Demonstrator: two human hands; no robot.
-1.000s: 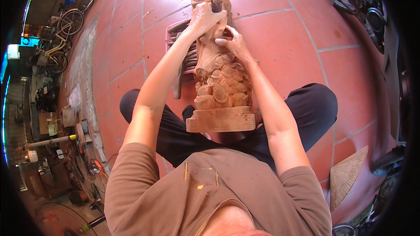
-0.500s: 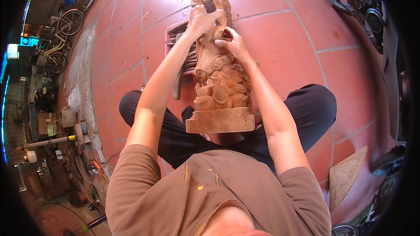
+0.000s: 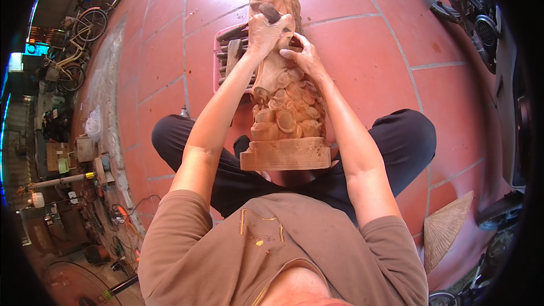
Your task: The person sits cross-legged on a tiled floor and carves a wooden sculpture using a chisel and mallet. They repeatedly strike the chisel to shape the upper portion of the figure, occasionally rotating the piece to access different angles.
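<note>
A carved reddish-brown wooden statue [image 3: 277, 79] lies on its back between my legs, its square base nearest me and its head pointing away. My left hand [image 3: 265, 33] is closed round a chisel [image 3: 270, 13] with a dark handle, over the statue's upper body. The chisel's tip is too small to make out near my right fingertips. My right hand [image 3: 306, 56] holds the statue's right side, thumb on the front and fingers curled near the chisel.
Left of the statue, a pink tray [image 3: 216, 73] holds several dark-handled tools and a wooden block-shaped piece [image 3: 233, 56]. A conical straw hat [image 3: 447, 229] lies at the right. A bicycle [image 3: 79, 45], tools and cables line the left side; a motorbike [image 3: 481, 28] stands at the far right.
My left hand has shifted slightly nearer me, and the chisel handle leans differently. My left forearm has moved right, over where a long handle showed beside the tray. My right hand barely moved.
</note>
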